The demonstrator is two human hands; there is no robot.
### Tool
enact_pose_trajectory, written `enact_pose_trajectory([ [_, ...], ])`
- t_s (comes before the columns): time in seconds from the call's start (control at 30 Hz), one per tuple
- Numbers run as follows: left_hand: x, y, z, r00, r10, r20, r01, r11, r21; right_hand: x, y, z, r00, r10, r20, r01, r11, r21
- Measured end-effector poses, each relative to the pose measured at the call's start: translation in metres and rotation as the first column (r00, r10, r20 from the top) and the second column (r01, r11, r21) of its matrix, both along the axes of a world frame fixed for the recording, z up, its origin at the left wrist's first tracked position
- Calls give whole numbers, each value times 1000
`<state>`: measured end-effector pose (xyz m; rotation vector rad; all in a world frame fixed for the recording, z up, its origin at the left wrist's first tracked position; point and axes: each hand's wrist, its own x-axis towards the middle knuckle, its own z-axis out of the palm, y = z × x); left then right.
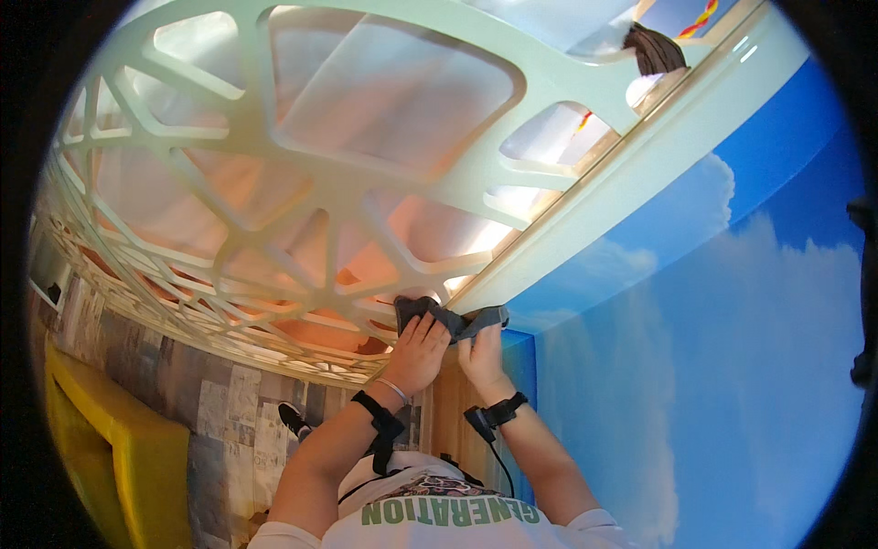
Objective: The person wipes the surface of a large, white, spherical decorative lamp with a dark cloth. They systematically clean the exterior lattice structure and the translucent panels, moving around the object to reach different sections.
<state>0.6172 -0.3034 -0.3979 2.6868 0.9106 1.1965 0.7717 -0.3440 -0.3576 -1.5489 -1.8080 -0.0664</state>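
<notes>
Both my hands are on a dark grey cloth (449,321) at the lower corner where a pale green lattice panel (411,171) meets a white frame post (617,171). My left hand (417,350) presses the cloth's left part against the panel's edge, fingers spread on top of it. With my right hand (485,360) I grip the cloth's right end beside the foot of the post. Part of the cloth is hidden under my fingers. Through the panel's cut-outs an orange and whitish surface shows, blurred in places.
A wall painted with blue sky and clouds (617,377) rises at the right. A yellow piece of furniture (151,473) stands on the wood-patterned floor (233,412) at the lower left. Dark fabric (655,51) and a red-yellow rope (699,19) are at the top right.
</notes>
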Motion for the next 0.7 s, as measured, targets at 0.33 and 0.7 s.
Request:
enact_pose_trajectory([
  [0.33, 26, 3, 71, 957, 52, 286, -64, 997, 33, 5, 34, 97, 967, -144, 211, 6, 838, 546],
  [0.7, -1, -7, 82, 973, 22, 232, -22, 1000, -3, -8, -6, 39, 940, -228, 255, 114, 912, 394],
])
